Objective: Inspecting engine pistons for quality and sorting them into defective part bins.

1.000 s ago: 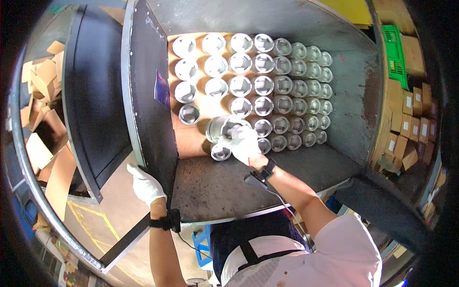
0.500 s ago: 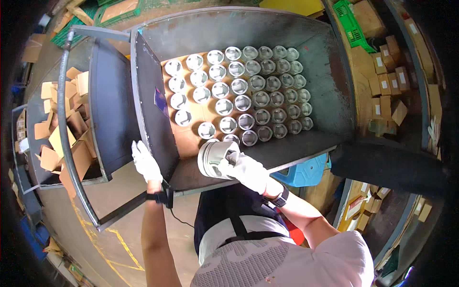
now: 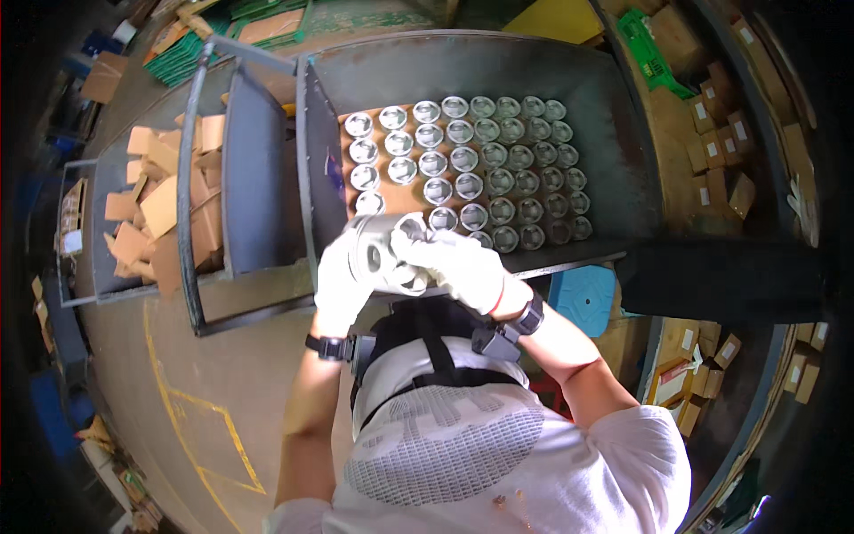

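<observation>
A silver metal piston (image 3: 381, 253) is held between my two white-gloved hands, in front of my waist at the near edge of a grey metal bin (image 3: 534, 64). My left hand (image 3: 342, 283) wraps around its left end. With fingers closed on its open skirt end, my right hand (image 3: 458, 269) grips it from the right. Rows of similar pistons (image 3: 463, 159) stand on a brown cardboard sheet (image 3: 405, 198) inside the bin, just beyond my hands. The held piston and my hands hide part of the nearest rows.
A metal bar frame (image 3: 189, 196) and a divider panel (image 3: 258, 169) stand left of the pistons. Beyond them a compartment holds torn cardboard pieces (image 3: 160, 206). A blue stool (image 3: 583, 301) is near my right arm. Shelves with small cardboard boxes (image 3: 712, 147) line the right side.
My left hand has left the bin's divider edge and come across to take hold of the piston. My right hand still grips it. The view has shifted, so the bin appears farther right.
</observation>
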The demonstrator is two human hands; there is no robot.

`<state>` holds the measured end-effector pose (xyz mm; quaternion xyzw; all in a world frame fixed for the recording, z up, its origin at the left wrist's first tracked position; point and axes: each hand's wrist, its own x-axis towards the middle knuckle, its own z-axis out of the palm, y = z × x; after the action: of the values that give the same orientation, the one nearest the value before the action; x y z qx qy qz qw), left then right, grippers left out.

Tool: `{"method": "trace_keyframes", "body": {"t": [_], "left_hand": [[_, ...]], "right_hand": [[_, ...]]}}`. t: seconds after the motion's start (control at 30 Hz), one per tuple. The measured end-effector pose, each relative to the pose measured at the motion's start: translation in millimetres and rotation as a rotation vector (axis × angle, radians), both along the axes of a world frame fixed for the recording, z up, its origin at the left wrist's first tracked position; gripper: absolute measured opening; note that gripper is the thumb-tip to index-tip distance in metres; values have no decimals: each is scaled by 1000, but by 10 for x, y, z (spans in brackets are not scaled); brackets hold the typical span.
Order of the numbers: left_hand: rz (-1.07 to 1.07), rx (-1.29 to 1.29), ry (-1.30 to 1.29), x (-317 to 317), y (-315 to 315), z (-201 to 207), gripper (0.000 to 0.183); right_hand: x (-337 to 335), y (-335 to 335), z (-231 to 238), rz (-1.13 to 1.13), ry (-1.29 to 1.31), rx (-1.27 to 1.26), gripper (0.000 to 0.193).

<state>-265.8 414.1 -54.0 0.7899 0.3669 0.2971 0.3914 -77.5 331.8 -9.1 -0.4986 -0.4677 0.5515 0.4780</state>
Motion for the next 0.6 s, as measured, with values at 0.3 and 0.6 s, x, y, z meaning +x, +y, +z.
{"method": "trace_keyframes", "body": {"t": [0.3,0.6], "left_hand": [[-2,-1361,-1145,-132,35,461,44],[-137,-1416,-1163,-237,245,28,72]], "right_hand": [[-239,26,470,-215,-911,408,21],[-326,-82,551,-172,-1071,731,18]]}}
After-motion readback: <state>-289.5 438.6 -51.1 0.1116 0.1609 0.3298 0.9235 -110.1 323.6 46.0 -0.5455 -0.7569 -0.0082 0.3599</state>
